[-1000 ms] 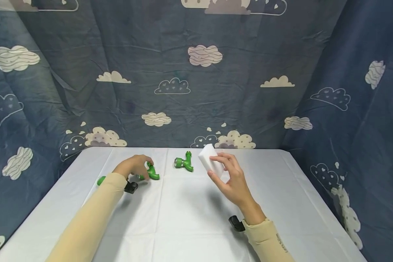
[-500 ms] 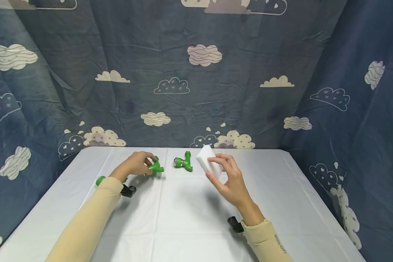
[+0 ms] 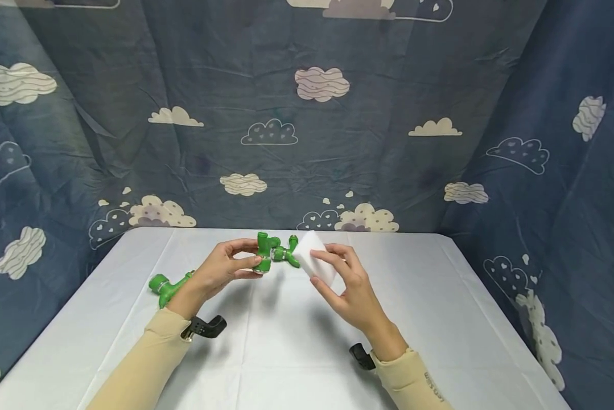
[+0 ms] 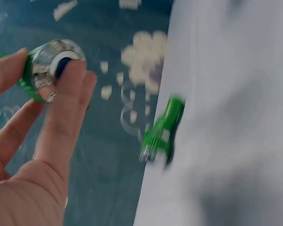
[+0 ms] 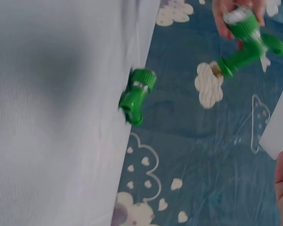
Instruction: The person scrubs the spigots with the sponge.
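My left hand [image 3: 217,276] grips a green faucet [image 3: 263,253] by its knob end, raised above the table. In the right wrist view this faucet [image 5: 249,52] shows a brass threaded end, and the left wrist view shows its shiny round cap [image 4: 43,63]. A white sponge block [image 3: 310,256] is pinched between the thumb and fingers of my right hand [image 3: 351,290], also off the table. Between the hands, at the back, a second green faucet [image 3: 290,255] lies on the cloth. A third green faucet [image 3: 167,289] lies left, partly hidden by my left wrist.
A white cloth covers the table [image 3: 286,353]. Behind it and along both sides hangs a dark blue curtain [image 3: 368,165] with cloud prints. Each wrist wears a black camera mount, the left one [image 3: 208,326] hanging below the cuff.
My left hand has lifted the faucet off the table and carried it right, turning it toward the sponge. My right hand has shifted slightly left with the sponge. The left faucet is now more exposed.
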Tool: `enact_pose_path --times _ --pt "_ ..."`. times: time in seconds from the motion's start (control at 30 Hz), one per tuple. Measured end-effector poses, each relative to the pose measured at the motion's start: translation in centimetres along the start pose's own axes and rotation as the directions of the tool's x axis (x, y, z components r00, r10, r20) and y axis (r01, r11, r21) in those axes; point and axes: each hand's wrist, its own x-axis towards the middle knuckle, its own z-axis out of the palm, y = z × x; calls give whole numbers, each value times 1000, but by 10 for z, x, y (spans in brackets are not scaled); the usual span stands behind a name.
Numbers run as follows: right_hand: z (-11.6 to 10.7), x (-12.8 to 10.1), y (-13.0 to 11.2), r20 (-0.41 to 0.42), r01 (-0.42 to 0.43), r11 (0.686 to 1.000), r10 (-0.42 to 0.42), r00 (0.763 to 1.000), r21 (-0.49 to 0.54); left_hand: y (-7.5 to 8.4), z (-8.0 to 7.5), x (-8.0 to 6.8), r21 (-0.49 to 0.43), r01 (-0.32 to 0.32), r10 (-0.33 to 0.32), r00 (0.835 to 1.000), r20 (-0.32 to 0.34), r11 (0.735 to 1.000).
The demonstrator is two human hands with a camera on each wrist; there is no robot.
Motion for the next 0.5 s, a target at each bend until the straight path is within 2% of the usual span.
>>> enact_pose_path --times 0.1,0.2,0.37,0.5 --pt "4 1 -9 26 43 999 -43 999 -10 -3 16 -11 -122 -29 30 999 9 992" --pt "8 1 -16 41 88 995 -86 995 -41 -5 30 -19 -199 -43 49 998 25 979" --pt "12 0 -22 52 151 984 -146 988 -98 -7 46 -27 -284 -57 86 992 90 957" --pt "11 0 -25 50 178 974 -172 984 -139 -8 50 -29 -334 -68 117 985 130 940"
